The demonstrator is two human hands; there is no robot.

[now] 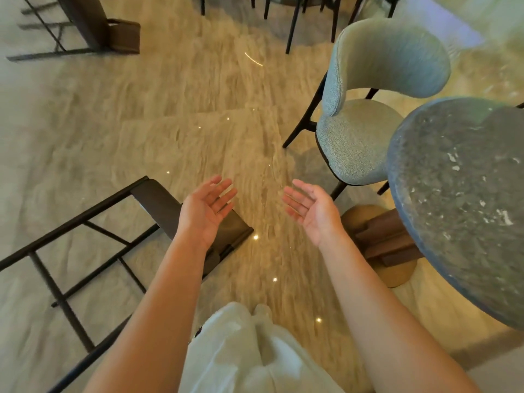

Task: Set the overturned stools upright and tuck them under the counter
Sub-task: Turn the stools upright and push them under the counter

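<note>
A dark stool (154, 204) with a brown seat and black metal legs lies on its side on the glossy floor at the lower left. My left hand (207, 209) hovers just above its seat, palm up, fingers spread, holding nothing. My right hand (309, 208) is held out beside it, also palm up and empty, over bare floor. A second overturned dark stool (93, 26) lies at the far upper left. No counter is in view.
A round stone-topped table (465, 199) on a wooden pedestal (382, 239) stands at the right. A pale green upholstered chair (365, 114) stands beside it. More dark chair legs (295, 18) show at the top. My light trousers fill the bottom centre.
</note>
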